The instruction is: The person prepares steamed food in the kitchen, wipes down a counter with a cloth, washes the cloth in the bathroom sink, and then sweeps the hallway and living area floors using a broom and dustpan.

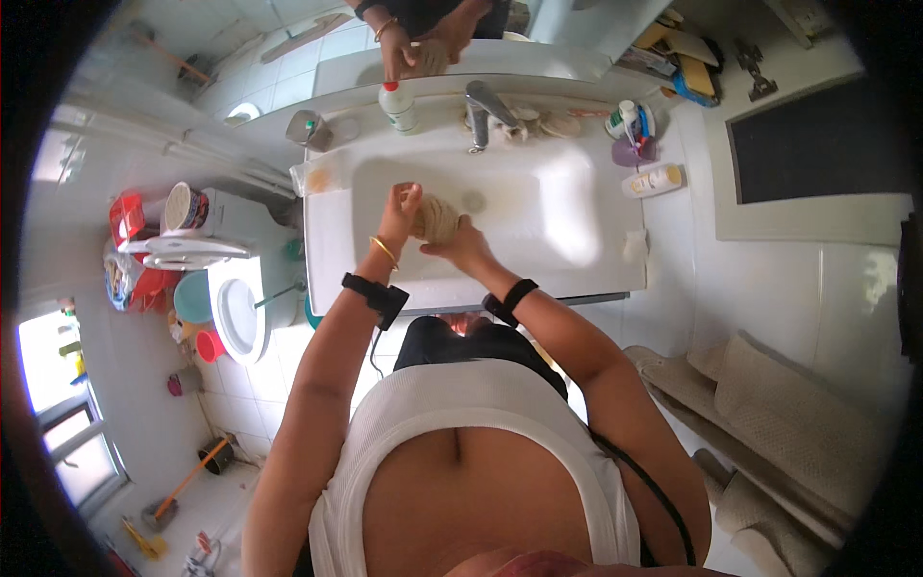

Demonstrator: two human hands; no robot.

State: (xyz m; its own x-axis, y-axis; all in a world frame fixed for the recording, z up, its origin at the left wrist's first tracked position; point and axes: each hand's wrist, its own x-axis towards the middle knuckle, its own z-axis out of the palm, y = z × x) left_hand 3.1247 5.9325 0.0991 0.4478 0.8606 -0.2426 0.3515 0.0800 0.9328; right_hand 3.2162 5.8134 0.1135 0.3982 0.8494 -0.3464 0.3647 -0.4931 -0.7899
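Note:
Over the white sink basin (500, 250), both my hands grip a beige, ridged bundle (436, 219) that looks like a wadded cloth. My left hand (398, 213) is closed at its left side, thumb and fingers near the top. From the lower right, my right hand (463, 248) wraps round its edge, the fingertips partly hidden by the bundle. Just right of the bundle is the drain (473, 201). Behind it stands a chrome faucet (484, 111), and I see no water running from it.
On the sink's back ledge are a red-capped bottle (398, 106) and a clear cup (310, 130). A pale bottle (652, 181) lies at the right rim. To the left is a toilet (240, 313) with its lid raised. Beige mats (788, 413) hang or lie at lower right.

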